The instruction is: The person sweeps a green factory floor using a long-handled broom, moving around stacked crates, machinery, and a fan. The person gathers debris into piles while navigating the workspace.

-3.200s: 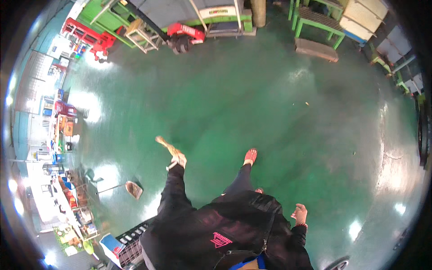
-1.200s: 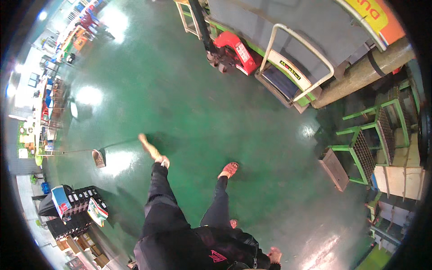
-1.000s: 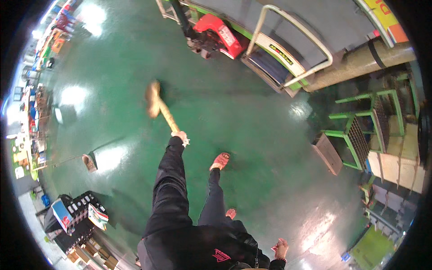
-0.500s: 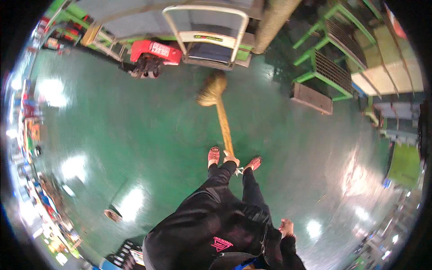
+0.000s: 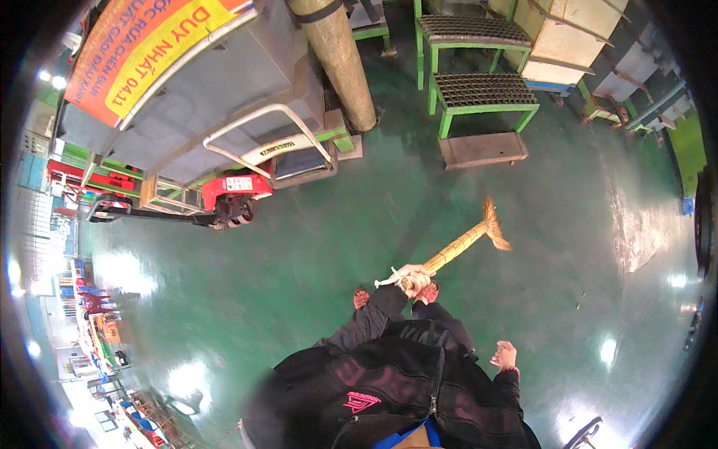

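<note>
My left hand (image 5: pixel 413 278) is wrapped around the handle of a straw broom (image 5: pixel 456 248), near its top end. A white cord hangs at the grip. The broom slants away to the front right, its flared bristle head (image 5: pixel 495 228) low over the green floor; I cannot tell whether it touches. My right hand (image 5: pixel 505 354) hangs at my right side, fingers curled in, with nothing visible in it. My feet, in reddish sandals (image 5: pixel 428 292), are just beyond the left hand.
Ahead left stand a flat trolley with a white handle (image 5: pixel 258 123), a red pallet jack (image 5: pixel 238 191) and a large grey bin (image 5: pixel 247 82). A thick pillar-like tube (image 5: pixel 336 67) rises beside them. Green steps with grating treads (image 5: pixel 482 90) and a low block (image 5: pixel 484 150) stand ahead right.
My view has turned to the right, so the trolley and pallet jack sit further left. The broom has swung from straight ahead to the front right, still in my left hand.
</note>
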Demonstrator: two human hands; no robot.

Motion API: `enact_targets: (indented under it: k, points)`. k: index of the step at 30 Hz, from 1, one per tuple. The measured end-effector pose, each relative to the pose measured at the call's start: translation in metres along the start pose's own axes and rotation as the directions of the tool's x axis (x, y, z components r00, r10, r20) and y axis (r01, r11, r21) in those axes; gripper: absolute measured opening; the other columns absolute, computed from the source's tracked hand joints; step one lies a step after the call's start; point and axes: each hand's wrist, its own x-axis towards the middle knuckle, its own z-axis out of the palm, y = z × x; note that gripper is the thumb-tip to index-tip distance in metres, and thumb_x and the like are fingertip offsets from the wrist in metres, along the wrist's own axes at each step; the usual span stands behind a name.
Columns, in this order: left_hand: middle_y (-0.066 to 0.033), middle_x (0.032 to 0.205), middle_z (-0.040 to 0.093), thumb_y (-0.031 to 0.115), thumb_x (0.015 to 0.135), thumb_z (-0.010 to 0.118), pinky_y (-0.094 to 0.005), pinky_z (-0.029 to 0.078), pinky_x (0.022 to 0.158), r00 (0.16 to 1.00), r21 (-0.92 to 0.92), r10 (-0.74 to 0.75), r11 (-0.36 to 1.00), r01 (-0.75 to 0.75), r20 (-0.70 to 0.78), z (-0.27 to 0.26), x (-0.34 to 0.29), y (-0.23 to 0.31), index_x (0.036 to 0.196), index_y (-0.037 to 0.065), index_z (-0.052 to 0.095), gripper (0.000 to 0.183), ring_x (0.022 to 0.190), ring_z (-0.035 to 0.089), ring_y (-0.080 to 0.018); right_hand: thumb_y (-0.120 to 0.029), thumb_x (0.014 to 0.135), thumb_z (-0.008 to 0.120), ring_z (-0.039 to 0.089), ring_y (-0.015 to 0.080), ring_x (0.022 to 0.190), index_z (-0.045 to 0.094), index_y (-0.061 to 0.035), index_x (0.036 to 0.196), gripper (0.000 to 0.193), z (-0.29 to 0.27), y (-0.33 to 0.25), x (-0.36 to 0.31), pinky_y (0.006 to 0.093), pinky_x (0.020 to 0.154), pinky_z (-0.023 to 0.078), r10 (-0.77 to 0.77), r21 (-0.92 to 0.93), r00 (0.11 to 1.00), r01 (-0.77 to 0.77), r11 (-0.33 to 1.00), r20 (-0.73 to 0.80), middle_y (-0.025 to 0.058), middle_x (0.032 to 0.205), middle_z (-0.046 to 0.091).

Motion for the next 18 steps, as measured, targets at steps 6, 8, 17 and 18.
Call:
enact_targets:
  k: [6,8,17,18]
  points:
    - [0.0014,0.052,0.031,-0.004,0.076,0.043,-0.0150,0.026,0.029,0.967,0.433,0.191,0.895,-0.102,-0.166,0.072,-0.043,-0.013,0.084,0.007,0.032,0.018,0.037,0.030,-0.0017,-0.004,0.074,0.040,0.043,0.0137,0.037,0.050,-0.0087,0.092,0.021,-0.024,-0.001,0.039,0.0319,0.036,0.045,0.081,0.148,0.992,-0.067,0.987,-0.094,0.0018,0.052,0.041]
    - [0.0023,0.051,0.031,-0.008,0.070,0.049,-0.0185,0.024,0.027,0.808,0.761,0.534,0.624,-0.176,-0.251,0.094,-0.055,0.004,0.080,0.013,0.028,0.031,0.035,0.031,-0.0042,-0.004,0.073,0.040,0.043,0.0136,0.037,0.049,-0.0087,0.092,0.021,-0.014,-0.003,0.046,0.0317,0.036,0.045,0.068,0.230,0.996,-0.052,0.972,-0.064,0.0017,0.052,0.041]
    - [-0.0027,0.040,0.030,-0.002,0.062,0.049,-0.0261,0.021,0.027,0.593,0.998,0.803,0.051,0.034,-0.062,0.230,-0.061,0.284,0.057,0.005,0.037,0.015,0.027,0.029,-0.0125,-0.005,0.071,0.044,0.044,0.0132,0.037,0.050,-0.0060,0.089,0.019,0.062,-0.052,0.004,0.0313,0.038,0.045,0.161,0.265,0.984,-0.134,0.955,-0.082,0.0022,0.051,0.042]
    - [-0.0031,0.039,0.031,-0.005,0.061,0.049,-0.0263,0.022,0.025,0.562,0.999,0.826,0.052,0.008,-0.048,0.234,-0.049,0.312,0.057,0.006,0.036,0.017,0.026,0.030,-0.0124,-0.005,0.071,0.044,0.045,0.0133,0.037,0.050,-0.0056,0.089,0.019,0.065,-0.062,-0.005,0.0311,0.038,0.045,0.173,0.240,0.980,-0.147,0.960,-0.093,0.0022,0.051,0.043]
